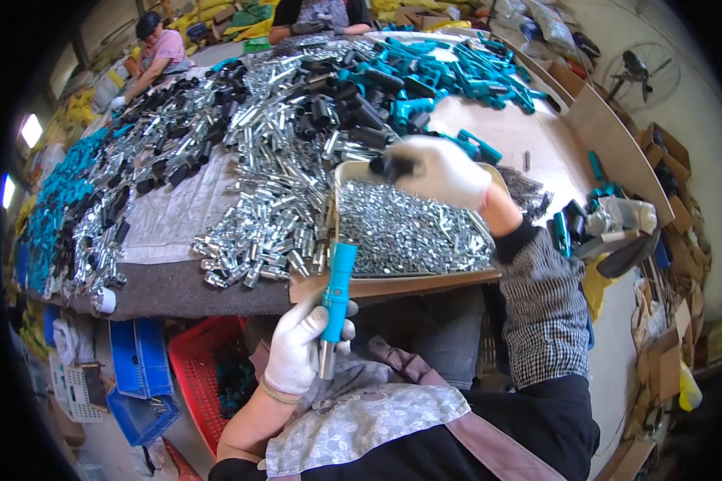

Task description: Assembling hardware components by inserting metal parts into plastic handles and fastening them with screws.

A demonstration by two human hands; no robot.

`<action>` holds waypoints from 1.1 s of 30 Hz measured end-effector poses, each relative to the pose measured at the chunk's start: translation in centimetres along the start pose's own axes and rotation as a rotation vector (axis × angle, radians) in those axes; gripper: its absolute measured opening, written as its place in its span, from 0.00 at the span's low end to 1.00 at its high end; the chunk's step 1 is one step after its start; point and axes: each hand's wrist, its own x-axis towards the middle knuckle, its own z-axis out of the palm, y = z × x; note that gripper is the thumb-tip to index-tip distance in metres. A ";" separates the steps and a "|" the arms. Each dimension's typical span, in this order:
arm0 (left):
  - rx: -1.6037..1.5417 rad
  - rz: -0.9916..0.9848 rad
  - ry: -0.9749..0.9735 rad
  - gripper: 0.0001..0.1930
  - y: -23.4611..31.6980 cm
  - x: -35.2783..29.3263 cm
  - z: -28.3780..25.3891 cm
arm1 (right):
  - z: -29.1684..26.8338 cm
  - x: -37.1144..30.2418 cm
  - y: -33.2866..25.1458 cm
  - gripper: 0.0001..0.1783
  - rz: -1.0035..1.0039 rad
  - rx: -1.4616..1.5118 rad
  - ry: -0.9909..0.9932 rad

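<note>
the left hand (297,345) is closed round a teal tube (340,280), which stands nearly upright, silver end down, by the tray's (425,277) near left corner. the right hand (445,170), blurred, curls about a black piece (393,167) above the tray's metal bits (409,228), beyond the tube.

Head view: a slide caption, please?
Left grip holding a teal-and-silver tube, right grip over a tray of small metal pieces.
</note>
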 end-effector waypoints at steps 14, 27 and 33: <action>0.045 -0.242 -0.183 0.34 -2.8 -0.2 2.6 | 7.1 -14.1 -9.9 0.27 0.145 0.549 0.278; 0.778 0.004 -0.308 0.38 -5.3 1.8 5.4 | -0.3 -18.9 -6.2 0.10 0.215 0.097 0.342; 0.749 -0.052 -0.285 0.37 -5.5 1.8 5.7 | -4.9 -22.8 9.8 0.06 0.628 -0.475 0.532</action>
